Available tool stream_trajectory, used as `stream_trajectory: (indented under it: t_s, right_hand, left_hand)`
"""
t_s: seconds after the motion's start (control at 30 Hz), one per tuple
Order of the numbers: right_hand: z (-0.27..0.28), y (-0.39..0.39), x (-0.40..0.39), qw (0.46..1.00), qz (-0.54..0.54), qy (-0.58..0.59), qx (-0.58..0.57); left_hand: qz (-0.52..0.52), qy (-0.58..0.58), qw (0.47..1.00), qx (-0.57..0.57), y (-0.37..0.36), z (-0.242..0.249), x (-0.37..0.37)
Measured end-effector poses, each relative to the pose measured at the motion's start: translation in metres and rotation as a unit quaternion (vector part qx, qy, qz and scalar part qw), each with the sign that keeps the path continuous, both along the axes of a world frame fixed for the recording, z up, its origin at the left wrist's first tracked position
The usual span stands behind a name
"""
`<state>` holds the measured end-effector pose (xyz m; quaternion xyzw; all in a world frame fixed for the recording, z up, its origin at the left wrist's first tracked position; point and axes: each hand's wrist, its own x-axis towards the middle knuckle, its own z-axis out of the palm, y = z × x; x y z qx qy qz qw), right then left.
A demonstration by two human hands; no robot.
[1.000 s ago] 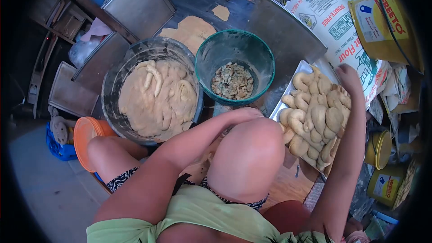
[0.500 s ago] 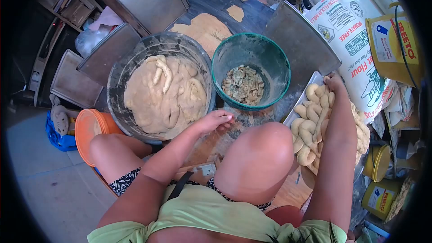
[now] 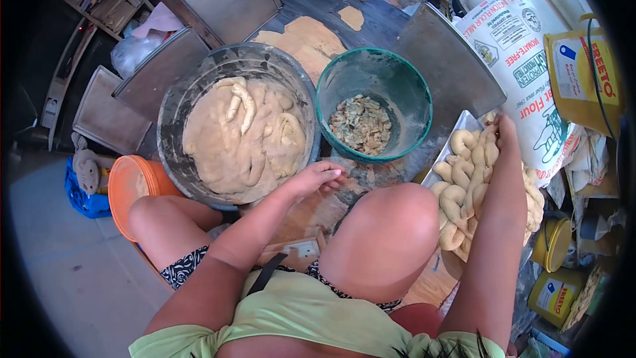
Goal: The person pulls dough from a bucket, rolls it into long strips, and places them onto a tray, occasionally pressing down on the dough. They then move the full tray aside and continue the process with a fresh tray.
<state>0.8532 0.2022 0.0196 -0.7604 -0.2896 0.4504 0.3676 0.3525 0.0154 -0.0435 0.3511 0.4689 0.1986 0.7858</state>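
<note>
My left hand [image 3: 320, 178], with loosely curled fingers and nothing visible in them, hovers between my knees, just off the rim of a big dark basin [image 3: 171, 159]. Inside that basin lies a mass of dough [image 3: 222, 146] with a twisted strip [image 3: 242, 103] on top. At the far end of a metal tray [image 3: 432, 178] on my right, my right hand [image 3: 507, 134] has its fingers closed at a pale dough twist [image 3: 489, 118], its fingertips partly hidden. Several more dough twists [image 3: 454, 202] cover the tray, partly behind my right forearm.
A green tub [image 3: 324, 126] with chunky pieces at its bottom stands beside the basin. Metal trays [image 3: 225, 3] lean around them. A flour sack [image 3: 523, 73] and yellow buckets [image 3: 560, 86] line the right side; an orange bucket [image 3: 121, 192] sits by my left knee.
My right hand has moved slightly right and toward me at the tray's far end. My left hand stays nearly where it was. The view has shifted a little.
</note>
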Motion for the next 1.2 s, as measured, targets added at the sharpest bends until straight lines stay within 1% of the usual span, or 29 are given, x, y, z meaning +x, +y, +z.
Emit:
stream_trajectory:
  t_s: [0.03, 0.07, 0.1, 0.13, 0.17, 0.2, 0.23, 0.27, 0.3, 0.33, 0.37, 0.4, 0.43, 0.47, 0.53, 0.6, 0.63, 0.67, 0.7, 0.77, 0.8, 0.87, 0.9, 0.97, 1.0, 1.07, 1.13, 1.2]
  right_hand:
    - [0.006, -0.003, 0.002, 0.997, 0.009, 0.075, 0.008]
    - [0.024, -0.009, -0.007, 0.997, 0.008, 0.076, 0.007]
    - [0.052, -0.016, -0.028, 0.983, 0.182, 0.017, -0.024]
    - [0.067, -0.021, -0.038, 0.934, 0.35, -0.041, -0.054]
    - [0.064, -0.014, -0.034, 0.879, 0.432, -0.123, -0.157]
    - [0.054, -0.018, -0.036, 0.881, 0.429, -0.123, -0.159]
    - [0.041, -0.022, -0.043, 0.839, 0.469, -0.242, -0.129]
    - [0.039, -0.028, -0.058, 0.781, 0.502, -0.358, -0.098]
    - [0.042, -0.032, -0.07, 0.72, 0.556, -0.389, -0.143]
    - [0.037, -0.034, -0.065, 0.72, 0.555, -0.389, -0.145]
    - [0.029, -0.036, -0.061, 0.785, 0.507, -0.353, -0.049]
    - [0.023, -0.036, -0.056, 0.836, 0.45, -0.311, 0.048]
    - [0.033, -0.032, -0.059, 0.86, 0.422, -0.272, 0.094]
    - [0.048, -0.036, -0.068, 0.861, 0.42, -0.271, 0.095]
    - [0.09, -0.057, -0.1, 0.876, 0.334, -0.302, 0.173]
    - [0.125, -0.122, -0.156, 0.853, 0.338, -0.299, 0.263]
    - [0.127, -0.161, -0.181, 0.878, 0.337, -0.261, 0.217]
    - [0.116, -0.188, -0.193, 0.835, 0.417, -0.314, 0.174]
    - [0.103, -0.216, -0.211, 0.76, 0.48, -0.421, 0.119]
    - [0.045, -0.26, -0.214, 0.662, 0.527, -0.526, 0.082]
    - [0.022, -0.277, -0.213, 0.658, 0.535, -0.523, 0.09]
    - [-0.01, -0.296, -0.204, 0.608, 0.463, -0.636, 0.102]
    - [-0.017, -0.297, -0.198, 0.605, 0.467, -0.636, 0.11]
    - [-0.028, -0.292, -0.183, 0.648, 0.389, -0.641, 0.13]
    - [-0.034, -0.287, -0.177, 0.647, 0.391, -0.641, 0.135]
    - [-0.035, -0.275, -0.175, 0.625, 0.359, -0.674, 0.163]
    - [-0.032, -0.265, -0.176, 0.63, 0.361, -0.67, 0.157]
    - [-0.028, -0.26, -0.179, 0.652, 0.358, -0.652, 0.144]
  left_hand:
    - [-0.006, 0.006, 1.0, 0.006, -0.001, 0.0, -0.001]
    - [-0.007, 0.006, 1.0, 0.004, -0.001, 0.0, -0.002]
    - [0.002, -0.001, 1.0, -0.007, -0.001, -0.001, -0.004]
    - [0.011, -0.008, 1.0, -0.017, -0.001, 0.0, -0.004]
    - [0.008, -0.008, 1.0, -0.018, -0.001, 0.001, -0.003]
    - [0.009, 0.004, 1.0, -0.015, -0.002, 0.003, -0.003]
    - [0.01, 0.015, 1.0, -0.011, -0.002, 0.005, -0.002]
    - [0.009, 0.014, 1.0, -0.012, -0.002, 0.004, 0.0]
    - [-0.005, 0.019, 1.0, -0.004, -0.003, 0.003, 0.003]
    - [-0.018, 0.024, 1.0, 0.005, -0.004, 0.002, 0.006]
    - [-0.02, 0.024, 1.0, 0.004, -0.004, 0.002, 0.009]
    - [-0.035, 0.024, 0.999, 0.018, -0.004, 0.002, 0.013]
    - [-0.049, 0.024, 0.998, 0.032, -0.003, 0.003, 0.015]
    - [-0.051, 0.026, 0.998, 0.033, -0.002, 0.005, 0.016]
    - [-0.032, 0.017, 0.999, 0.033, -0.003, 0.011, 0.015]
    - [-0.024, 0.029, 0.998, 0.05, -0.001, 0.024, 0.005]
    - [-0.016, 0.042, 0.997, 0.067, 0.0, 0.029, -0.003]
    - [-0.005, 0.046, 0.996, 0.07, 0.0, 0.031, -0.011]
    - [0.021, 0.055, 0.995, 0.074, 0.0, 0.033, -0.019]
    - [0.069, 0.067, 0.992, 0.08, -0.007, 0.036, -0.035]
    - [0.08, 0.071, 0.991, 0.08, -0.01, 0.037, -0.043]
    - [0.092, 0.09, 0.989, 0.072, -0.016, 0.036, -0.059]
    - [0.102, 0.102, 0.986, 0.084, -0.019, 0.033, -0.066]
    - [0.127, 0.104, 0.983, 0.078, -0.022, 0.035, -0.08]
    - [0.144, 0.104, 0.982, 0.07, -0.023, 0.035, -0.086]
    - [0.161, 0.108, 0.978, 0.073, -0.022, 0.035, -0.097]
    - [0.178, 0.111, 0.975, 0.069, -0.024, 0.039, -0.106]
    - [0.182, 0.122, 0.972, 0.09, -0.024, 0.055, -0.115]
